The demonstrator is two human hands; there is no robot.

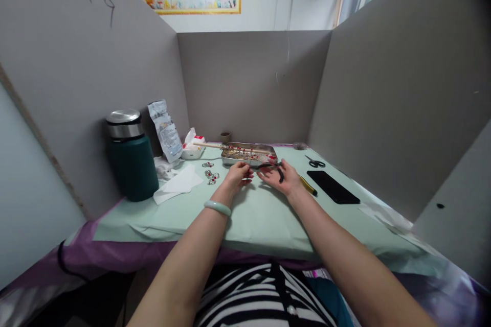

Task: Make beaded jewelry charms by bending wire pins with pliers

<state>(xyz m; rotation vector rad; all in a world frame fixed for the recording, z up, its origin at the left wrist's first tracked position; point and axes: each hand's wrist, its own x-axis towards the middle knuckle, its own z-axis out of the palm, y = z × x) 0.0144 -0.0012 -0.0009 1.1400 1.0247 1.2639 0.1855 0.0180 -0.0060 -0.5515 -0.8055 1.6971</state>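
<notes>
My right hand [287, 179] grips small pliers with black handles [281, 176], their jaws pointing left toward my other hand. With fingertips pinched together, my left hand [238, 176] meets the jaw end; whatever sits between those fingers is too small to make out. Just behind both hands lies a shallow metal tray [230, 162] holding red beads and gold-coloured bits. A thin wooden stick [207, 145] strung with red beaded pieces rests across it. On the cloth left of my left hand are several small silvery pieces with red beads [211, 176].
A tool with a yellow handle [308, 186], scissors [316, 163] and a black phone-like slab [333, 187] lie on the right. A green flask [132, 168], a foil pouch [165, 132], white paper [178, 184] and a white box [192, 153] stand left. Grey partitions [253, 82] enclose the table.
</notes>
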